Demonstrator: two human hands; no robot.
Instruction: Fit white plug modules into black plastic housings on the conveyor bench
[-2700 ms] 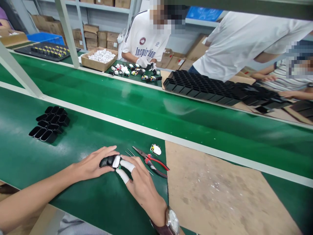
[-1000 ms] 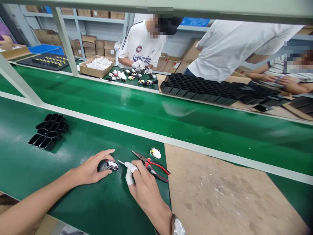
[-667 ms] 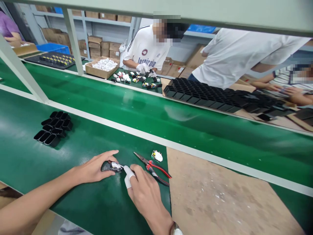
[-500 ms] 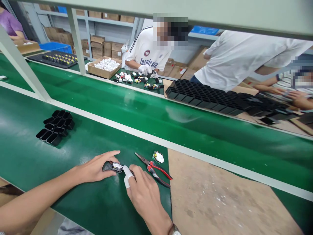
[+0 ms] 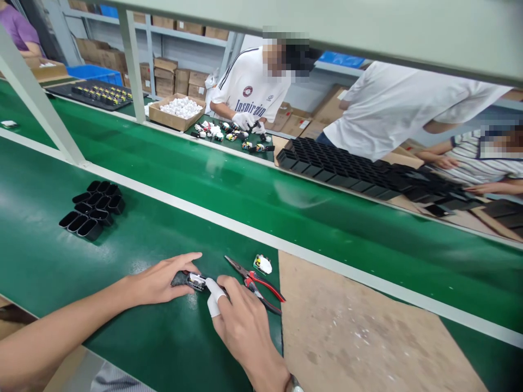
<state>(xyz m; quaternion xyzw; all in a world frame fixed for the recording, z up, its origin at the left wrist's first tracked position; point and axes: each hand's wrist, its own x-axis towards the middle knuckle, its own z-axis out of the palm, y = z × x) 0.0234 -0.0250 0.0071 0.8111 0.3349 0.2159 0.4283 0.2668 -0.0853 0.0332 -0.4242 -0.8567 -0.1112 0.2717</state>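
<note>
Black housings (image 5: 92, 209): clustered on the desk (image 5: 32, 256), far left.
Left hand (image 5: 157, 280): pinching a filled housing (image 5: 189, 282).
Right hand (image 5: 241, 318): fingertips at its rim; cannot tell whether pinching.
Risk: uneven pressure could tilt the circuit board (image 5: 196, 280) inside.

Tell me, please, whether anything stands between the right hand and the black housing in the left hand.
Nothing visible does: the right hand has its white-covered fingertips at the open end of the black housing, held in the left hand. The pliers lie off to the side. Whether the fingertips pinch something slim, I cannot tell.
</note>
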